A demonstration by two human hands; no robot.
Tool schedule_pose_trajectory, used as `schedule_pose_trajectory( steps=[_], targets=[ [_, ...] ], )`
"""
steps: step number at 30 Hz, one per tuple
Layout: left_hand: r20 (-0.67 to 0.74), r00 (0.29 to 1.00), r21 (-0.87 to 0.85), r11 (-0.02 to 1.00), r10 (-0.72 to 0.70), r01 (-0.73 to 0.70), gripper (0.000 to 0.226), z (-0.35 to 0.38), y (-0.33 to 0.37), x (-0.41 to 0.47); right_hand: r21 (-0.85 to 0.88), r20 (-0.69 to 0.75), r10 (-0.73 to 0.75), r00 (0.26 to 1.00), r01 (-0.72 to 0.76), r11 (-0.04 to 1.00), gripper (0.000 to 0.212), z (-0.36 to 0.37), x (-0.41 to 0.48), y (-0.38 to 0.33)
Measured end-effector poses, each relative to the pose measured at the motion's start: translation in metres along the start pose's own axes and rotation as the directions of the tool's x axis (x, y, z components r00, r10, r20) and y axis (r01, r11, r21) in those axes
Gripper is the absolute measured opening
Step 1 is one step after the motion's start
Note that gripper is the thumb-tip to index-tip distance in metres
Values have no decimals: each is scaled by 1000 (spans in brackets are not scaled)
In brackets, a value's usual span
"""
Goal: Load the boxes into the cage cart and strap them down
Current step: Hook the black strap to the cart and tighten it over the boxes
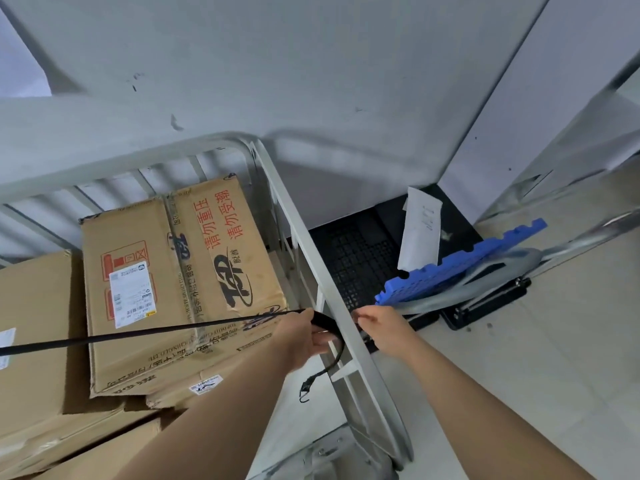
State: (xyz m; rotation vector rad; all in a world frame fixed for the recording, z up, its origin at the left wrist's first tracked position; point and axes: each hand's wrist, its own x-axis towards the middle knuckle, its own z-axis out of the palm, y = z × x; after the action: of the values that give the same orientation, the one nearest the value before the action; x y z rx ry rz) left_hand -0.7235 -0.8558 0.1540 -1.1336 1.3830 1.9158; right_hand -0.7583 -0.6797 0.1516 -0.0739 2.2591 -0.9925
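Note:
Several cardboard boxes sit inside the grey cage cart (311, 258). The top box (180, 282) bears red print and a white label; a plain box (34, 327) lies to its left. A black strap (138, 336) runs taut from the left edge across the boxes to the cart's right side rail. My left hand (304, 336) grips the strap inside the rail, and its loose end with a hook (306, 389) dangles below. My right hand (377, 323) reaches from outside the rail and pinches the strap where it passes the rail.
A black plastic pallet (356, 258) lies on the floor beyond the cart, with a blue pallet (457, 265) leaning over it and a white paper sheet (419, 233) standing on it. A black folded trolley base (485, 306) sits on the pale tiled floor. Grey walls close in behind.

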Motion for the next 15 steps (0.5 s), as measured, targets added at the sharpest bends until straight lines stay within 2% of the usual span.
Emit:
schedule_pose_trajectory(
  steps=[2, 7, 12, 15],
  targets=[
    [14, 1000, -19, 1000, -12, 12, 45, 8, -1, 7, -9, 64, 0, 998, 1, 1000, 29, 1, 10, 1],
    [54, 998, -105, 994, -22, 28, 41, 16, -2, 24, 95, 292, 52, 955, -83, 992, 30, 1, 28, 8],
    [-4, 1000, 37, 999, -4, 5, 39, 11, -4, 30, -41, 239, 84, 967, -76, 996, 22, -8, 27, 19],
    [-18, 1000, 136, 991, -11, 13, 40, 0, -18, 26, 31, 228, 121, 966, -131, 991, 20, -5, 8, 25]
  ],
)
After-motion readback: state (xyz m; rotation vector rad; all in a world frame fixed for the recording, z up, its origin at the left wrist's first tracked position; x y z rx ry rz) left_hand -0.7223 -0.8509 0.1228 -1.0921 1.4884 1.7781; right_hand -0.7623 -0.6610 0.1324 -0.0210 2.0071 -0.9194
